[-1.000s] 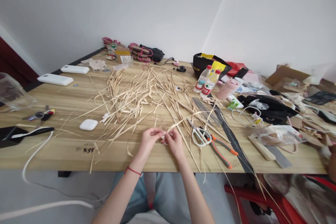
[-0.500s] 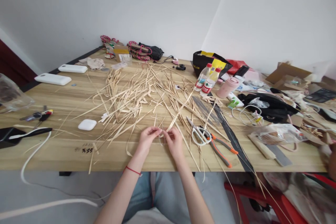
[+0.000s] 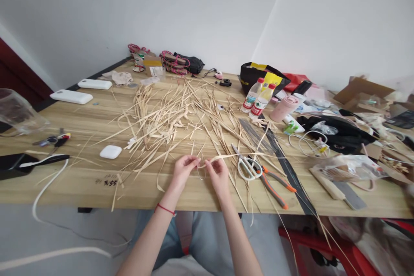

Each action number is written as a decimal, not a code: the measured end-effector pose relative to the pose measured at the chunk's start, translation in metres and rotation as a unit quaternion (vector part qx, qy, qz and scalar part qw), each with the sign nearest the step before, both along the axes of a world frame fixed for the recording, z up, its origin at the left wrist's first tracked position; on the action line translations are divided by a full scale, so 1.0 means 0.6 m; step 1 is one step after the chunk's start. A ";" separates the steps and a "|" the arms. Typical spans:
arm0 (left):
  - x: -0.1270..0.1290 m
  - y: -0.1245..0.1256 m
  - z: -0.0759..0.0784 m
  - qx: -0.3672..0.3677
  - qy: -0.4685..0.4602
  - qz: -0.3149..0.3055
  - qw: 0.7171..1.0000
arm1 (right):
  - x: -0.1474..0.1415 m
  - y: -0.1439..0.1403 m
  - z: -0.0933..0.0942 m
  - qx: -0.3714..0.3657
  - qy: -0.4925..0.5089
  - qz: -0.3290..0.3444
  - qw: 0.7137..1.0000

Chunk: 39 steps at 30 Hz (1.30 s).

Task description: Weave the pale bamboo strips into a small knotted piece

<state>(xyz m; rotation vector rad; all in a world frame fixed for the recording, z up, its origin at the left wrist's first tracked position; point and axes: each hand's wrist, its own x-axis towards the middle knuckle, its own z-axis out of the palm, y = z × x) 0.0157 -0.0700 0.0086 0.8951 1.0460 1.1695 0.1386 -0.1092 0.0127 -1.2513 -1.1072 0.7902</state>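
Apparently for steadiness, the left hand [image 3: 183,171] pinches a thin loop [image 3: 202,179] at the frame's lower centre, while the right hand [image 3: 218,175], thumb and finger closed, grips a pale strip [image 3: 223,156] trailing off rightward.

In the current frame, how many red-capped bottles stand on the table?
2. The left bottle is in front of the black bag; the right bottle is next to it, towards the pink tumbler. Others may be hidden.
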 end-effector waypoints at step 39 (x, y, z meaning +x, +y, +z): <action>-0.005 -0.007 0.009 -0.046 0.015 -0.097 0.994 | -0.022 -0.031 -0.033 -0.017 0.069 -0.026 0.997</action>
